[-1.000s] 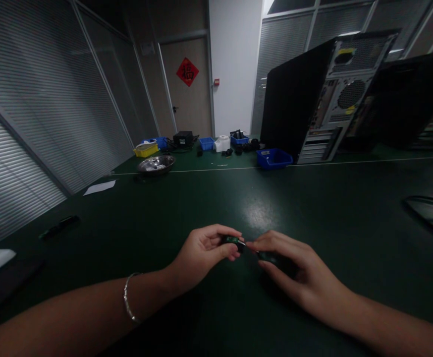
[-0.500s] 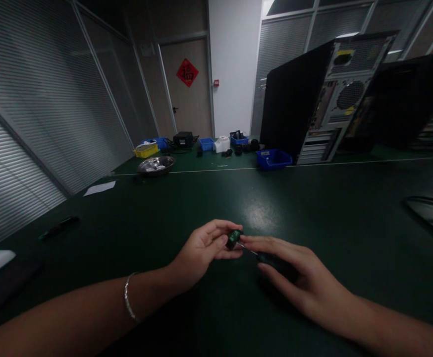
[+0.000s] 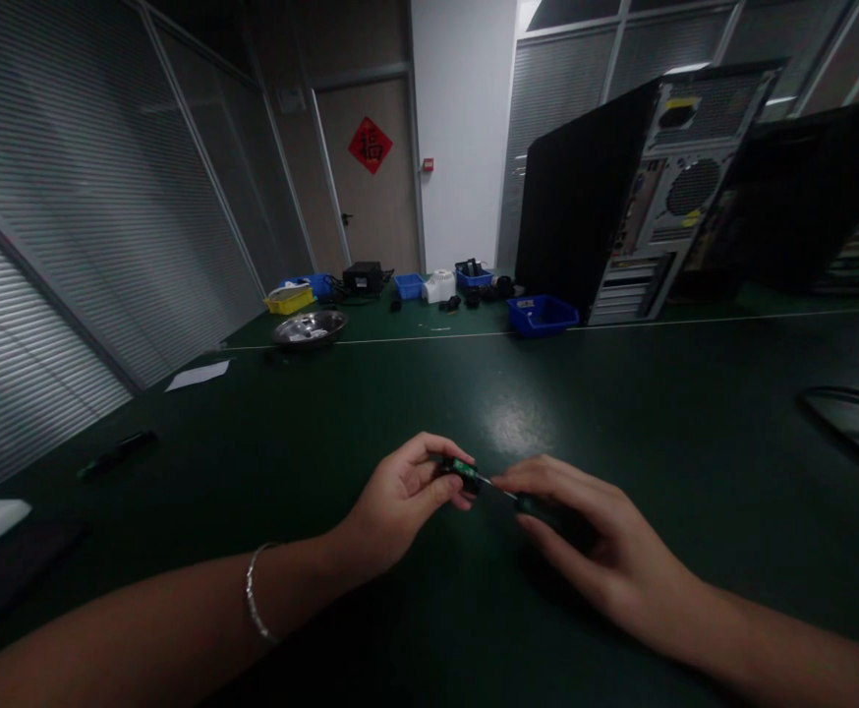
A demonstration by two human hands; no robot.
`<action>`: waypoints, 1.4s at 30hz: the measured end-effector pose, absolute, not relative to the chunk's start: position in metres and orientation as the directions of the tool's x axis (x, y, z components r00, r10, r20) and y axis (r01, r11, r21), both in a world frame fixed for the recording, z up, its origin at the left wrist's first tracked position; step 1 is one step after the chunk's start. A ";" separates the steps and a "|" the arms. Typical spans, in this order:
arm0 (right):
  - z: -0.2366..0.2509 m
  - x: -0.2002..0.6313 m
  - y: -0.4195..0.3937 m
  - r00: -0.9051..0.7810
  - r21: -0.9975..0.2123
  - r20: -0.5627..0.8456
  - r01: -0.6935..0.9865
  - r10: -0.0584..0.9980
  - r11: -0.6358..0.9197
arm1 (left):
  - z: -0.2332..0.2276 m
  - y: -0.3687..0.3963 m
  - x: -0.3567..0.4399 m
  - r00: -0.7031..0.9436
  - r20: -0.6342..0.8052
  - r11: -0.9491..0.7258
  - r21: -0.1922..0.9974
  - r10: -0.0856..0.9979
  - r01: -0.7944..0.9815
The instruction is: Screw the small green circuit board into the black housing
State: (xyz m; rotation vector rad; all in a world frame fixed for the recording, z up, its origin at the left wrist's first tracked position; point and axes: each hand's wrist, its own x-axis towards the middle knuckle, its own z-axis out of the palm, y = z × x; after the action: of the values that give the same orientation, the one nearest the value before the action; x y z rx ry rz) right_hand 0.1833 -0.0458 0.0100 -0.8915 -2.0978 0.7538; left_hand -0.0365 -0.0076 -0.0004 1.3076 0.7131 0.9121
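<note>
Between the thumb and fingers of my left hand (image 3: 409, 497) is a small black part with a green circuit board (image 3: 463, 468) on it. My right hand (image 3: 584, 526) grips a screwdriver (image 3: 501, 489) by its dark handle, mostly hidden under the fingers. The thin metal shaft points left, and its tip meets the right edge of the small part. Whether the tip sits in a screw or a gap is too small to tell. Both hands are just above the dark green tabletop (image 3: 371, 393).
A metal bowl (image 3: 310, 330) stands at the back left, a blue bin (image 3: 543, 315) at the back centre-right. Behind the bin rises a black computer tower (image 3: 584, 197). A dark pen-like tool (image 3: 118, 453) and a white paper (image 3: 198, 376) lie left; black cables (image 3: 849, 398) lie right.
My left hand has turned the small part, so its green board now faces differently. The screwdriver and my right hand have shifted slightly right; the tip stays at the part.
</note>
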 end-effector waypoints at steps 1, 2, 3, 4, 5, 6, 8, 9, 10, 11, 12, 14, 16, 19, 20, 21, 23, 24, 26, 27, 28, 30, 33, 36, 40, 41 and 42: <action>0.011 0.183 -0.046 -0.495 -0.731 0.381 0.356 0.781 0.582 | -0.001 -0.008 -0.037 0.481 0.071 0.012 0.986 0.874 -0.167; 0.011 0.183 -0.046 -0.491 -0.734 0.374 0.361 0.787 0.575 | -0.002 -0.008 -0.037 0.480 0.083 0.004 0.984 0.873 -0.177; 0.011 0.183 -0.046 -0.487 -0.737 0.369 0.366 0.792 0.568 | -0.002 -0.008 -0.037 0.480 0.095 -0.005 0.983 0.872 -0.186; 0.011 0.183 -0.046 -0.485 -0.739 0.361 0.372 0.796 0.562 | -0.002 -0.009 -0.036 0.486 0.105 -0.018 0.984 0.868 -0.180; 0.011 0.183 -0.046 -0.484 -0.740 0.354 0.378 0.800 0.556 | -0.003 -0.010 -0.036 0.487 0.108 -0.036 0.987 0.867 -0.154; 0.011 0.183 -0.045 -0.485 -0.741 0.349 0.381 0.802 0.553 | -0.003 -0.010 -0.036 0.488 0.112 -0.054 0.990 0.866 -0.131; 0.011 0.183 -0.045 -0.488 -0.742 0.343 0.383 0.802 0.550 | -0.003 -0.011 -0.037 0.476 0.127 -0.092 0.991 0.870 -0.096; 0.011 0.183 -0.045 -0.489 -0.743 0.339 0.385 0.803 0.548 | -0.003 -0.011 -0.037 0.468 0.140 -0.114 0.990 0.872 -0.085; 0.011 0.183 -0.045 -0.490 -0.745 0.335 0.385 0.804 0.545 | -0.003 -0.011 -0.038 0.463 0.156 -0.138 0.988 0.873 -0.073; 0.011 0.182 -0.045 -0.492 -0.746 0.331 0.385 0.805 0.543 | -0.003 -0.011 -0.038 0.462 0.169 -0.162 0.985 0.871 -0.056; 0.011 0.182 -0.044 -0.496 -0.749 0.324 0.386 0.805 0.539 | -0.004 -0.010 -0.039 0.464 0.181 -0.184 0.982 0.867 -0.038; 0.012 0.182 -0.044 -0.505 -0.754 0.313 0.382 0.804 0.534 | -0.004 -0.010 -0.039 0.466 0.189 -0.201 0.979 0.865 -0.023; 0.012 0.183 -0.045 -0.509 -0.764 0.308 0.371 0.804 0.528 | -0.003 -0.010 -0.039 0.462 0.159 -0.156 0.987 0.872 -0.047; 0.012 0.185 -0.045 -0.512 -0.778 0.312 0.346 0.800 0.524 | 0.001 -0.010 -0.037 0.466 0.079 -0.032 0.994 0.881 -0.107; 0.012 0.185 -0.045 -0.515 -0.781 0.315 0.337 0.797 0.526 | 0.002 -0.010 -0.037 0.469 0.056 0.001 0.993 0.882 -0.121; 0.012 0.185 -0.045 -0.518 -0.782 0.320 0.328 0.793 0.530 | 0.003 -0.009 -0.037 0.473 0.040 0.026 0.991 0.880 -0.132; 0.013 0.185 -0.045 -0.522 -0.785 0.328 0.313 0.787 0.534 | 0.003 -0.009 -0.036 0.480 0.018 0.063 0.986 0.877 -0.152; 0.013 0.185 -0.045 -0.519 -0.787 0.333 0.307 0.787 0.535 | 0.003 -0.009 -0.036 0.485 0.007 0.080 0.984 0.874 -0.160; 0.013 0.184 -0.045 -0.510 -0.788 0.342 0.302 0.789 0.536 | 0.001 -0.008 -0.036 0.494 -0.007 0.106 0.979 0.870 -0.174; 0.014 0.184 -0.046 -0.505 -0.788 0.347 0.301 0.790 0.538 | -0.001 -0.008 -0.036 0.493 -0.010 0.113 0.977 0.870 -0.181; 0.014 0.184 -0.046 -0.501 -0.786 0.351 0.301 0.791 0.539 | -0.002 -0.008 -0.036 0.490 -0.009 0.114 0.976 0.872 -0.186; 0.014 0.184 -0.046 -0.490 -0.784 0.353 0.310 0.797 0.538 | -0.003 -0.008 -0.037 0.479 -0.002 0.098 0.980 0.878 -0.174; 0.012 0.185 -0.045 -0.454 -0.784 0.342 0.345 0.823 0.516 | -0.001 -0.008 -0.039 0.463 0.013 0.036 0.995 0.887 -0.097; 0.009 0.186 -0.044 -0.415 -0.786 0.323 0.382 0.850 0.485 | 0.004 -0.010 -0.041 0.515 0.025 -0.077 0.994 0.857 0.079; 0.006 0.186 -0.044 -0.405 -0.773 0.327 0.405 0.854 0.488 | 0.011 -0.014 -0.041 0.674 0.082 -0.407 0.848 0.734 0.339; 0.006 0.186 -0.044 -0.406 -0.767 0.334 0.407 0.851 0.495 | 0.011 -0.015 -0.040 0.704 0.101 -0.475 0.803 0.703 0.360; 0.006 0.186 -0.044 -0.408 -0.763 0.338 0.408 0.848 0.501 | 0.011 -0.015 -0.040 0.726 0.118 -0.526 0.767 0.678 0.367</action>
State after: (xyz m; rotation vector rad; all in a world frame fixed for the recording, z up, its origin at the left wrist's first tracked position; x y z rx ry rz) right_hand 0.1859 -0.0444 0.0058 -1.0278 -2.0139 0.7669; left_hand -0.0399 -0.0149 0.0113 2.1712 0.7869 0.5263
